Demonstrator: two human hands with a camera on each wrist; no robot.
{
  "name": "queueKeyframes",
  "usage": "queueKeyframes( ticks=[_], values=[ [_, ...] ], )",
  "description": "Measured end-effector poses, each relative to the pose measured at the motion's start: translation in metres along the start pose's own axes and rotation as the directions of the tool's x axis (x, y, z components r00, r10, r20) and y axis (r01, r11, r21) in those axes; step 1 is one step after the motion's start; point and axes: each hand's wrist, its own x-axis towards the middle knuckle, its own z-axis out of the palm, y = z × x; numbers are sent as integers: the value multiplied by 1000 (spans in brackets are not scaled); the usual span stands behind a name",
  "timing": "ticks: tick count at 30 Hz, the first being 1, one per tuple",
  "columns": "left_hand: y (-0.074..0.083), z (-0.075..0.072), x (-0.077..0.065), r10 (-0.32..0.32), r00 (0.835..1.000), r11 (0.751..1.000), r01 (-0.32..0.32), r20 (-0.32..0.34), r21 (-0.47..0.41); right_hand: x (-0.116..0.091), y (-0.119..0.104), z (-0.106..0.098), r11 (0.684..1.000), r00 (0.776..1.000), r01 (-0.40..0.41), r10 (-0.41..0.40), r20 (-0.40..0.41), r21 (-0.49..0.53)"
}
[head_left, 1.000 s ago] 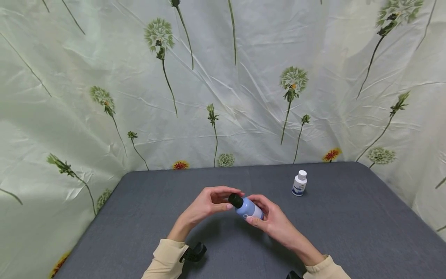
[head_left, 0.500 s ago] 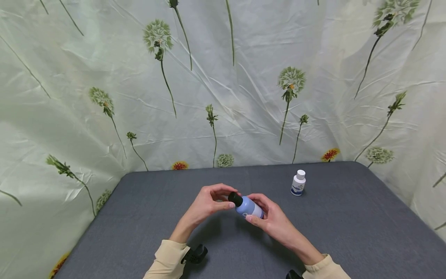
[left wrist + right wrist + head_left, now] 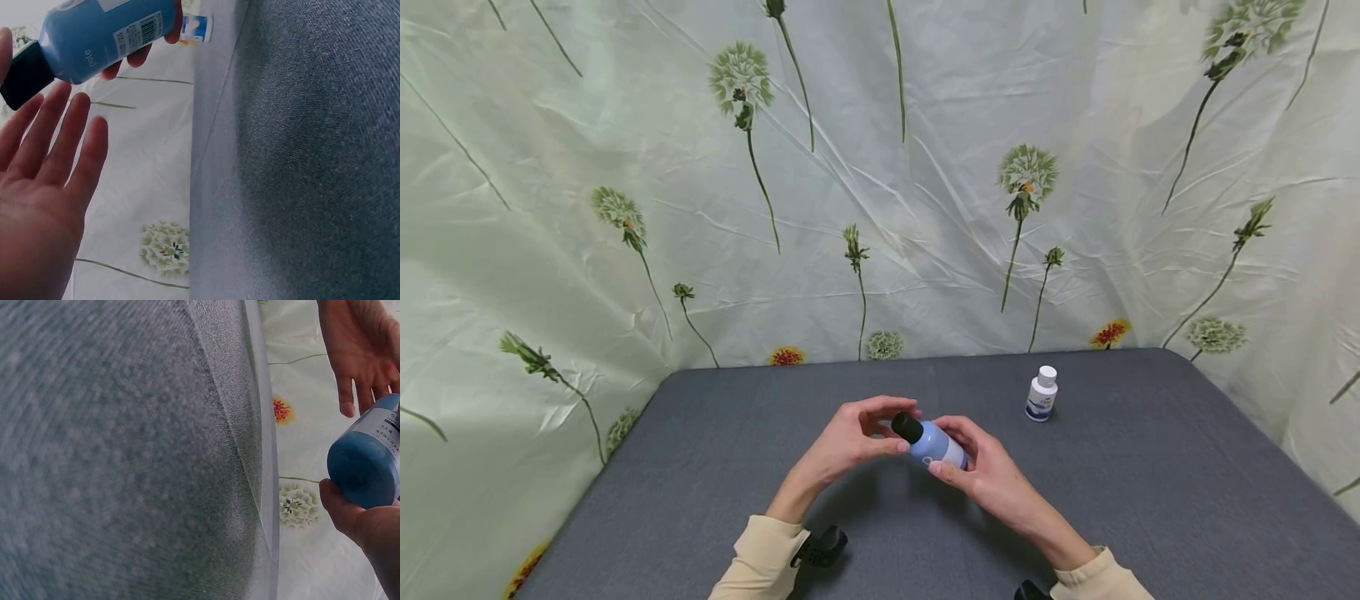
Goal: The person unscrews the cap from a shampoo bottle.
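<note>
A blue bottle [image 3: 942,448] with a black cap [image 3: 907,427] and a pale label is tilted above the table, its cap toward my left hand. My right hand [image 3: 988,475] grips the bottle's body, the thumb on the near side and the fingers behind. My left hand [image 3: 850,437] is around the black cap with its fingers spread. Its thumb is close to the bottle's neck. In the left wrist view, the left fingers [image 3: 75,131] extend fairly straight beside the cap; whether they touch it is unclear. The right wrist view shows the bottle's base [image 3: 359,472].
A small white bottle [image 3: 1041,394] with a blue-and-white label stands upright at the back right of the dark grey table [image 3: 715,467]. Behind the table hangs a pale curtain [image 3: 940,208] with a flower print. Each wrist wears a black device.
The left hand's thumb has shifted slightly right toward the bottle's neck, and its index finger has lifted a little from the cap. The right hand and bottle have hardly moved.
</note>
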Motion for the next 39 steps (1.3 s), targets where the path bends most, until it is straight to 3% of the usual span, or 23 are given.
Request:
queueKeyframes(
  ticks=[5,10,16,25,31,35,39],
  values=[
    [2,-3,0,37,995,989,-24,92,-144,1,0,-1,1000,1000,-12,12,-5,3],
    [2,-4,0,55,993,983,-35,107,-182,1,0,-1,1000,1000,-16,16,-10,2],
    [2,-3,-1,38,995,983,-22,89,-182,1,1,-1,1000,1000,-16,16,-2,13],
    [2,0,-1,-30,999,994,29,-14,-106,0,1,1,999,1000,-16,16,1,29],
    [-1,2,-2,-69,996,992,64,-49,-105,-1,1,3,999,1000,-29,29,6,33],
    [-2,2,-2,-70,996,992,65,-47,-110,-1,2,3,999,1000,-23,23,2,32],
    [-1,1,-1,-54,998,989,55,11,-136,-1,2,4,999,1000,-13,13,-1,29]
  ],
)
